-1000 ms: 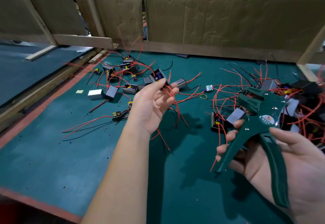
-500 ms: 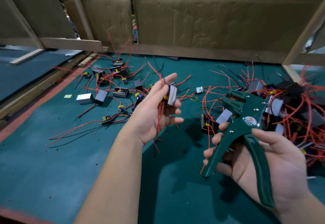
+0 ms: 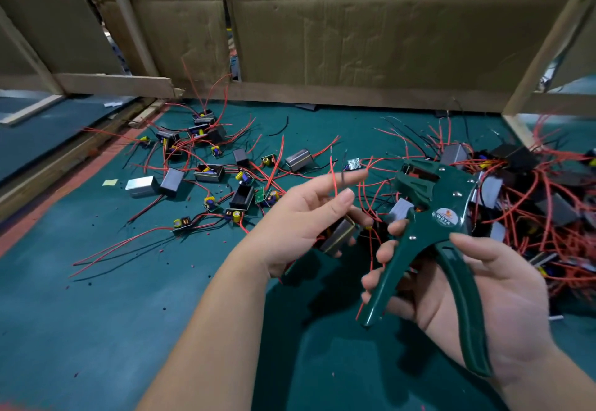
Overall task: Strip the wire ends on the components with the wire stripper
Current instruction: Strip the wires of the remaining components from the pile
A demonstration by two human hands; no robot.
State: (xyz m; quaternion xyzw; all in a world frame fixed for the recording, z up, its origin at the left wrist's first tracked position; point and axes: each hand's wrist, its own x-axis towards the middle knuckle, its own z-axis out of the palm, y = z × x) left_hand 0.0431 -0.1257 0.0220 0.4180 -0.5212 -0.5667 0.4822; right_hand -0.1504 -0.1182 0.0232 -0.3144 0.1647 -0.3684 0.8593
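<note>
My left hand holds a small grey boxed component in its lower fingers. Its red and black wires stand up between thumb and forefinger. My right hand grips the green wire stripper by its two handles, which are spread apart. The stripper's jaws point up and left, a short way right of the raised wire ends. The two hands are close together above the green mat.
A loose scatter of components with red wires lies at the mat's back left. A dense heap of them fills the right side. Cardboard walls on a wooden frame close off the back. A wooden strip borders the left.
My left hand has come nearer and to the right with the component, turning it so the wires stand up beside the stripper's jaws. My right hand kept its hold on the stripper.
</note>
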